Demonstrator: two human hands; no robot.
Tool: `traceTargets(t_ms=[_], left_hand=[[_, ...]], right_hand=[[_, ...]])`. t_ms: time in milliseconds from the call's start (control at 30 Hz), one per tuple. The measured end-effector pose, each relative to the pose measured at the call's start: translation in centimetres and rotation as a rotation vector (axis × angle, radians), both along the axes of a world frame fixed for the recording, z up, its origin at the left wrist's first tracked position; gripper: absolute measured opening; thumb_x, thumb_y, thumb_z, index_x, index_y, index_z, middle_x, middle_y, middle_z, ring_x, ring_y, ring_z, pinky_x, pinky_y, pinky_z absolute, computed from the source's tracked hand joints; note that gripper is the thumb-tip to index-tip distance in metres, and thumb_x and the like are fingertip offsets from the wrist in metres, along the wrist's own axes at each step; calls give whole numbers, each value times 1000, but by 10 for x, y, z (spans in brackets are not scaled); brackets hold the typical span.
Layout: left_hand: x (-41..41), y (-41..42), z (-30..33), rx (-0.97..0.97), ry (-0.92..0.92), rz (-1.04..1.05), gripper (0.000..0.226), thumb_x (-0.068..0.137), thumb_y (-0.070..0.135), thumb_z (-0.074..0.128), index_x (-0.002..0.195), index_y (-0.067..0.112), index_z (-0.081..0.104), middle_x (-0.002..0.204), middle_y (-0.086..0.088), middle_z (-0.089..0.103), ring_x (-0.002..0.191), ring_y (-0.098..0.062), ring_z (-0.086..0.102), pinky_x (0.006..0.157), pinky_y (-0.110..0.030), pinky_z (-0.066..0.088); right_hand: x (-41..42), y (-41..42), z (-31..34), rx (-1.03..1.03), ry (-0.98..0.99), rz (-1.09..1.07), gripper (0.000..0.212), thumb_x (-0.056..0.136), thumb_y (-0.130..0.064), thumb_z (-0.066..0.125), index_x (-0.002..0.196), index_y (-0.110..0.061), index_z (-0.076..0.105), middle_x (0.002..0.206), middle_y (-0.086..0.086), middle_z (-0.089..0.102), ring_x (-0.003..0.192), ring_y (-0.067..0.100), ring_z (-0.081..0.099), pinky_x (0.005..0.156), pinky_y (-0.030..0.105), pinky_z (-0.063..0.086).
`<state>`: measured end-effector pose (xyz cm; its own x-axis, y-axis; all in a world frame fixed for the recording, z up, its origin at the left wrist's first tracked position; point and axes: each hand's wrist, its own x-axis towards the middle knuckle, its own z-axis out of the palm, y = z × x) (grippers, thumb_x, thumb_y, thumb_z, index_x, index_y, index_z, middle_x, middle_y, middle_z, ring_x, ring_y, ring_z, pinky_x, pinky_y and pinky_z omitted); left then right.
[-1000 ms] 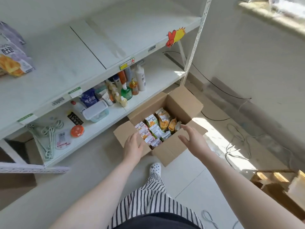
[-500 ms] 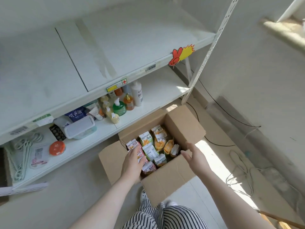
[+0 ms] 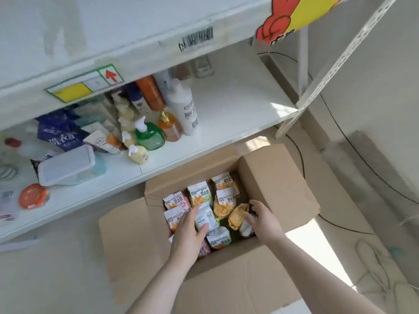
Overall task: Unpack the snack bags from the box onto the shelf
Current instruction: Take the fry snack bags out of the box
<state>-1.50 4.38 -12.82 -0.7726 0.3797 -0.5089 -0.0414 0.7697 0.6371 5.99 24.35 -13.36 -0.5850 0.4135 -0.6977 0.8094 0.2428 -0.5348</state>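
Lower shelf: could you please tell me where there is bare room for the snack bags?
The lower shelf is bare from the white bottle rightward to the upright. Left of that it is crowded with bottles, a plastic tub and an orange lid.

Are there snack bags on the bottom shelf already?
No, the bottom shelf holds only bottles and a plastic container; the snack bags all sit in the box.

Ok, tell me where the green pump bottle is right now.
In the head view, the green pump bottle stands on the lower shelf, left of centre, between the orange pump bottle and small yellow bottles, behind the box.
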Motion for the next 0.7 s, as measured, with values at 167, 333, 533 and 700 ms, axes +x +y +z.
traceTargets(t_ms=[167,333,533,700], left_hand=[[-1,30,-108,-16,-56,53,59,96,31,54,148,21,30,152,3,34,139,-13,32,111,-29,29],[-10,50,-206,-68,-75,70,64,95,34,55,149,18,26,153,-2,32,140,-18,32,112,-34,29],[-26,70,-295,-49,-153,85,75,92,32,59,152,14,18,158,-5,22,145,-20,21,116,-35,20],[-34,84,-348,-43,-172,130,81,85,28,70,149,12,23,150,-6,38,137,-23,36,111,-38,31]], right_hand=[[-6,21,-107,-12,-35,-42,57,98,-29,56,148,-11,36,137,12,56,127,25,52,104,31,37],[-15,27,-199,1,-89,-31,60,97,-30,58,149,-12,33,144,12,49,133,27,46,106,35,38],[-32,33,-269,32,-225,82,76,95,-31,60,154,-9,17,147,14,44,135,28,44,106,35,38],[-38,38,-308,-17,-273,137,91,89,-29,69,157,-26,8,153,9,32,138,26,39,106,38,39]])
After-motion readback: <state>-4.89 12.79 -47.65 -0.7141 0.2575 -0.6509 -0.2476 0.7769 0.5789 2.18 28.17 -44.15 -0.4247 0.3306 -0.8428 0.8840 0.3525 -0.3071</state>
